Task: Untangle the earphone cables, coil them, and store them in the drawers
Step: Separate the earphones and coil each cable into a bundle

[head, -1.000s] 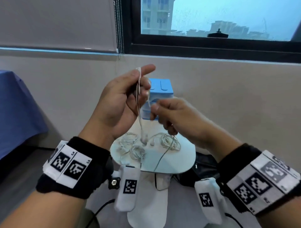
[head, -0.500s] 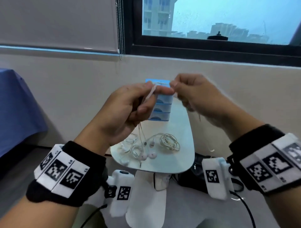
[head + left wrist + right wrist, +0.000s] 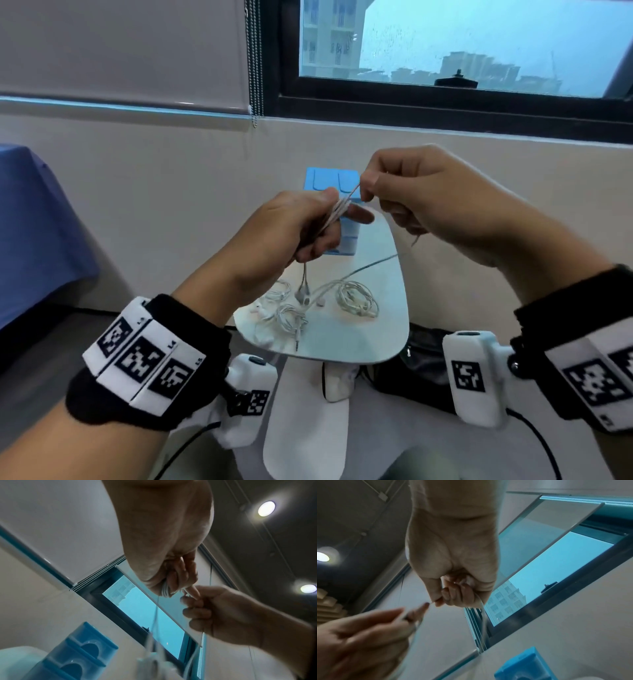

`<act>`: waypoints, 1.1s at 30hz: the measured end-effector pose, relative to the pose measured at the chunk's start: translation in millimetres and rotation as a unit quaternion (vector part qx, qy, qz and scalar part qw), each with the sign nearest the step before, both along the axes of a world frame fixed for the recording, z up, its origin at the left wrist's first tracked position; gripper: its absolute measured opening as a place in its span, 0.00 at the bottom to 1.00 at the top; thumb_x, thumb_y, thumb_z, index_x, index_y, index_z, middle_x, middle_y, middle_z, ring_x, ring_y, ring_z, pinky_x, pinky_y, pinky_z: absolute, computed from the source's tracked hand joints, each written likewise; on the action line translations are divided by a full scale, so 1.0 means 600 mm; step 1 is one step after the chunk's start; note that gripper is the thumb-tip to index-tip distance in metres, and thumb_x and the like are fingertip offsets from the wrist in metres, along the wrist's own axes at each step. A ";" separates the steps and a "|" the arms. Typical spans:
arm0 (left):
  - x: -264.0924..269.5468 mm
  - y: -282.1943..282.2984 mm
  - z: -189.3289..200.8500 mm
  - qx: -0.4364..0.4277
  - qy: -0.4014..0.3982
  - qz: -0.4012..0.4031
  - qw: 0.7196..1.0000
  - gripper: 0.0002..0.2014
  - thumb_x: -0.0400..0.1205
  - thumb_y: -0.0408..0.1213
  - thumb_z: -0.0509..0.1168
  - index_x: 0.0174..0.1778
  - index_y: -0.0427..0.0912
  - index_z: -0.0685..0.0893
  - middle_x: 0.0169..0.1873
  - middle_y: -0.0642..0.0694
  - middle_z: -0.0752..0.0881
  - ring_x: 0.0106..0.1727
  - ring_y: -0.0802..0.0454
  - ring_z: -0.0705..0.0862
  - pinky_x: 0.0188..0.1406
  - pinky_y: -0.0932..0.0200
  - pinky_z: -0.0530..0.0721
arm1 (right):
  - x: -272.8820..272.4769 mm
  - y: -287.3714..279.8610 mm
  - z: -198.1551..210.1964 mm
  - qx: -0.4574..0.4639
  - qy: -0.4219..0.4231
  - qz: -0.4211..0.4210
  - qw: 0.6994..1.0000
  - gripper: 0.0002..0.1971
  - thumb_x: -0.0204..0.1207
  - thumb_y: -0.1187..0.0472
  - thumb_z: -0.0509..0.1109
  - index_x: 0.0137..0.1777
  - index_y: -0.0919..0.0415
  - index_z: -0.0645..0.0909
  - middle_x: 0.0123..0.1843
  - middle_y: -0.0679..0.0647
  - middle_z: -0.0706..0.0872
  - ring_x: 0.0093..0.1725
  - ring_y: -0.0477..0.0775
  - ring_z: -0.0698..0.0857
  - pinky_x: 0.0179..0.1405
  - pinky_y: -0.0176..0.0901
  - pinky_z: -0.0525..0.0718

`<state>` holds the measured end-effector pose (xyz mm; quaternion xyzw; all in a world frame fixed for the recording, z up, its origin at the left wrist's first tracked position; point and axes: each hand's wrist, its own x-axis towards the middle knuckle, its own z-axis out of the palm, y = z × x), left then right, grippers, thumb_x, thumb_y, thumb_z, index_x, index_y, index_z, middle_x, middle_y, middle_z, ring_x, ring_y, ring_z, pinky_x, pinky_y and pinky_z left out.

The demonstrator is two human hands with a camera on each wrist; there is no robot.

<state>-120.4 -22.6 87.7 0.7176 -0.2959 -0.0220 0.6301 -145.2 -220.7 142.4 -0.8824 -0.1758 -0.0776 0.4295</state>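
Since half a second ago the right hand [image 3: 435,202] has drifted a bit lower, pinching one strand of the white earphone cable [image 3: 337,210] that's bundled between the left hand's [image 3: 291,236] curled fingers. More coiled earphones [image 3: 356,301] sit on the small white table [image 3: 376,342], blue drawers [image 3: 329,183] behind, window [image 3: 462,44] above.

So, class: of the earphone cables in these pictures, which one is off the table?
The earphone cable wound around the left hand and pinched by the right hand; the other cables lie coiled on the white table.
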 end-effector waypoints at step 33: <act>0.011 -0.009 0.049 -0.259 -0.012 -0.013 0.966 0.13 0.93 0.31 0.55 0.70 0.35 0.80 0.39 0.47 0.92 0.37 0.59 0.90 0.42 0.67 0.85 | 0.013 0.019 -0.101 0.019 0.109 0.037 0.993 0.14 0.91 0.59 0.61 0.45 0.64 0.80 0.30 0.56 0.68 0.27 0.49 0.65 0.23 0.36 0.63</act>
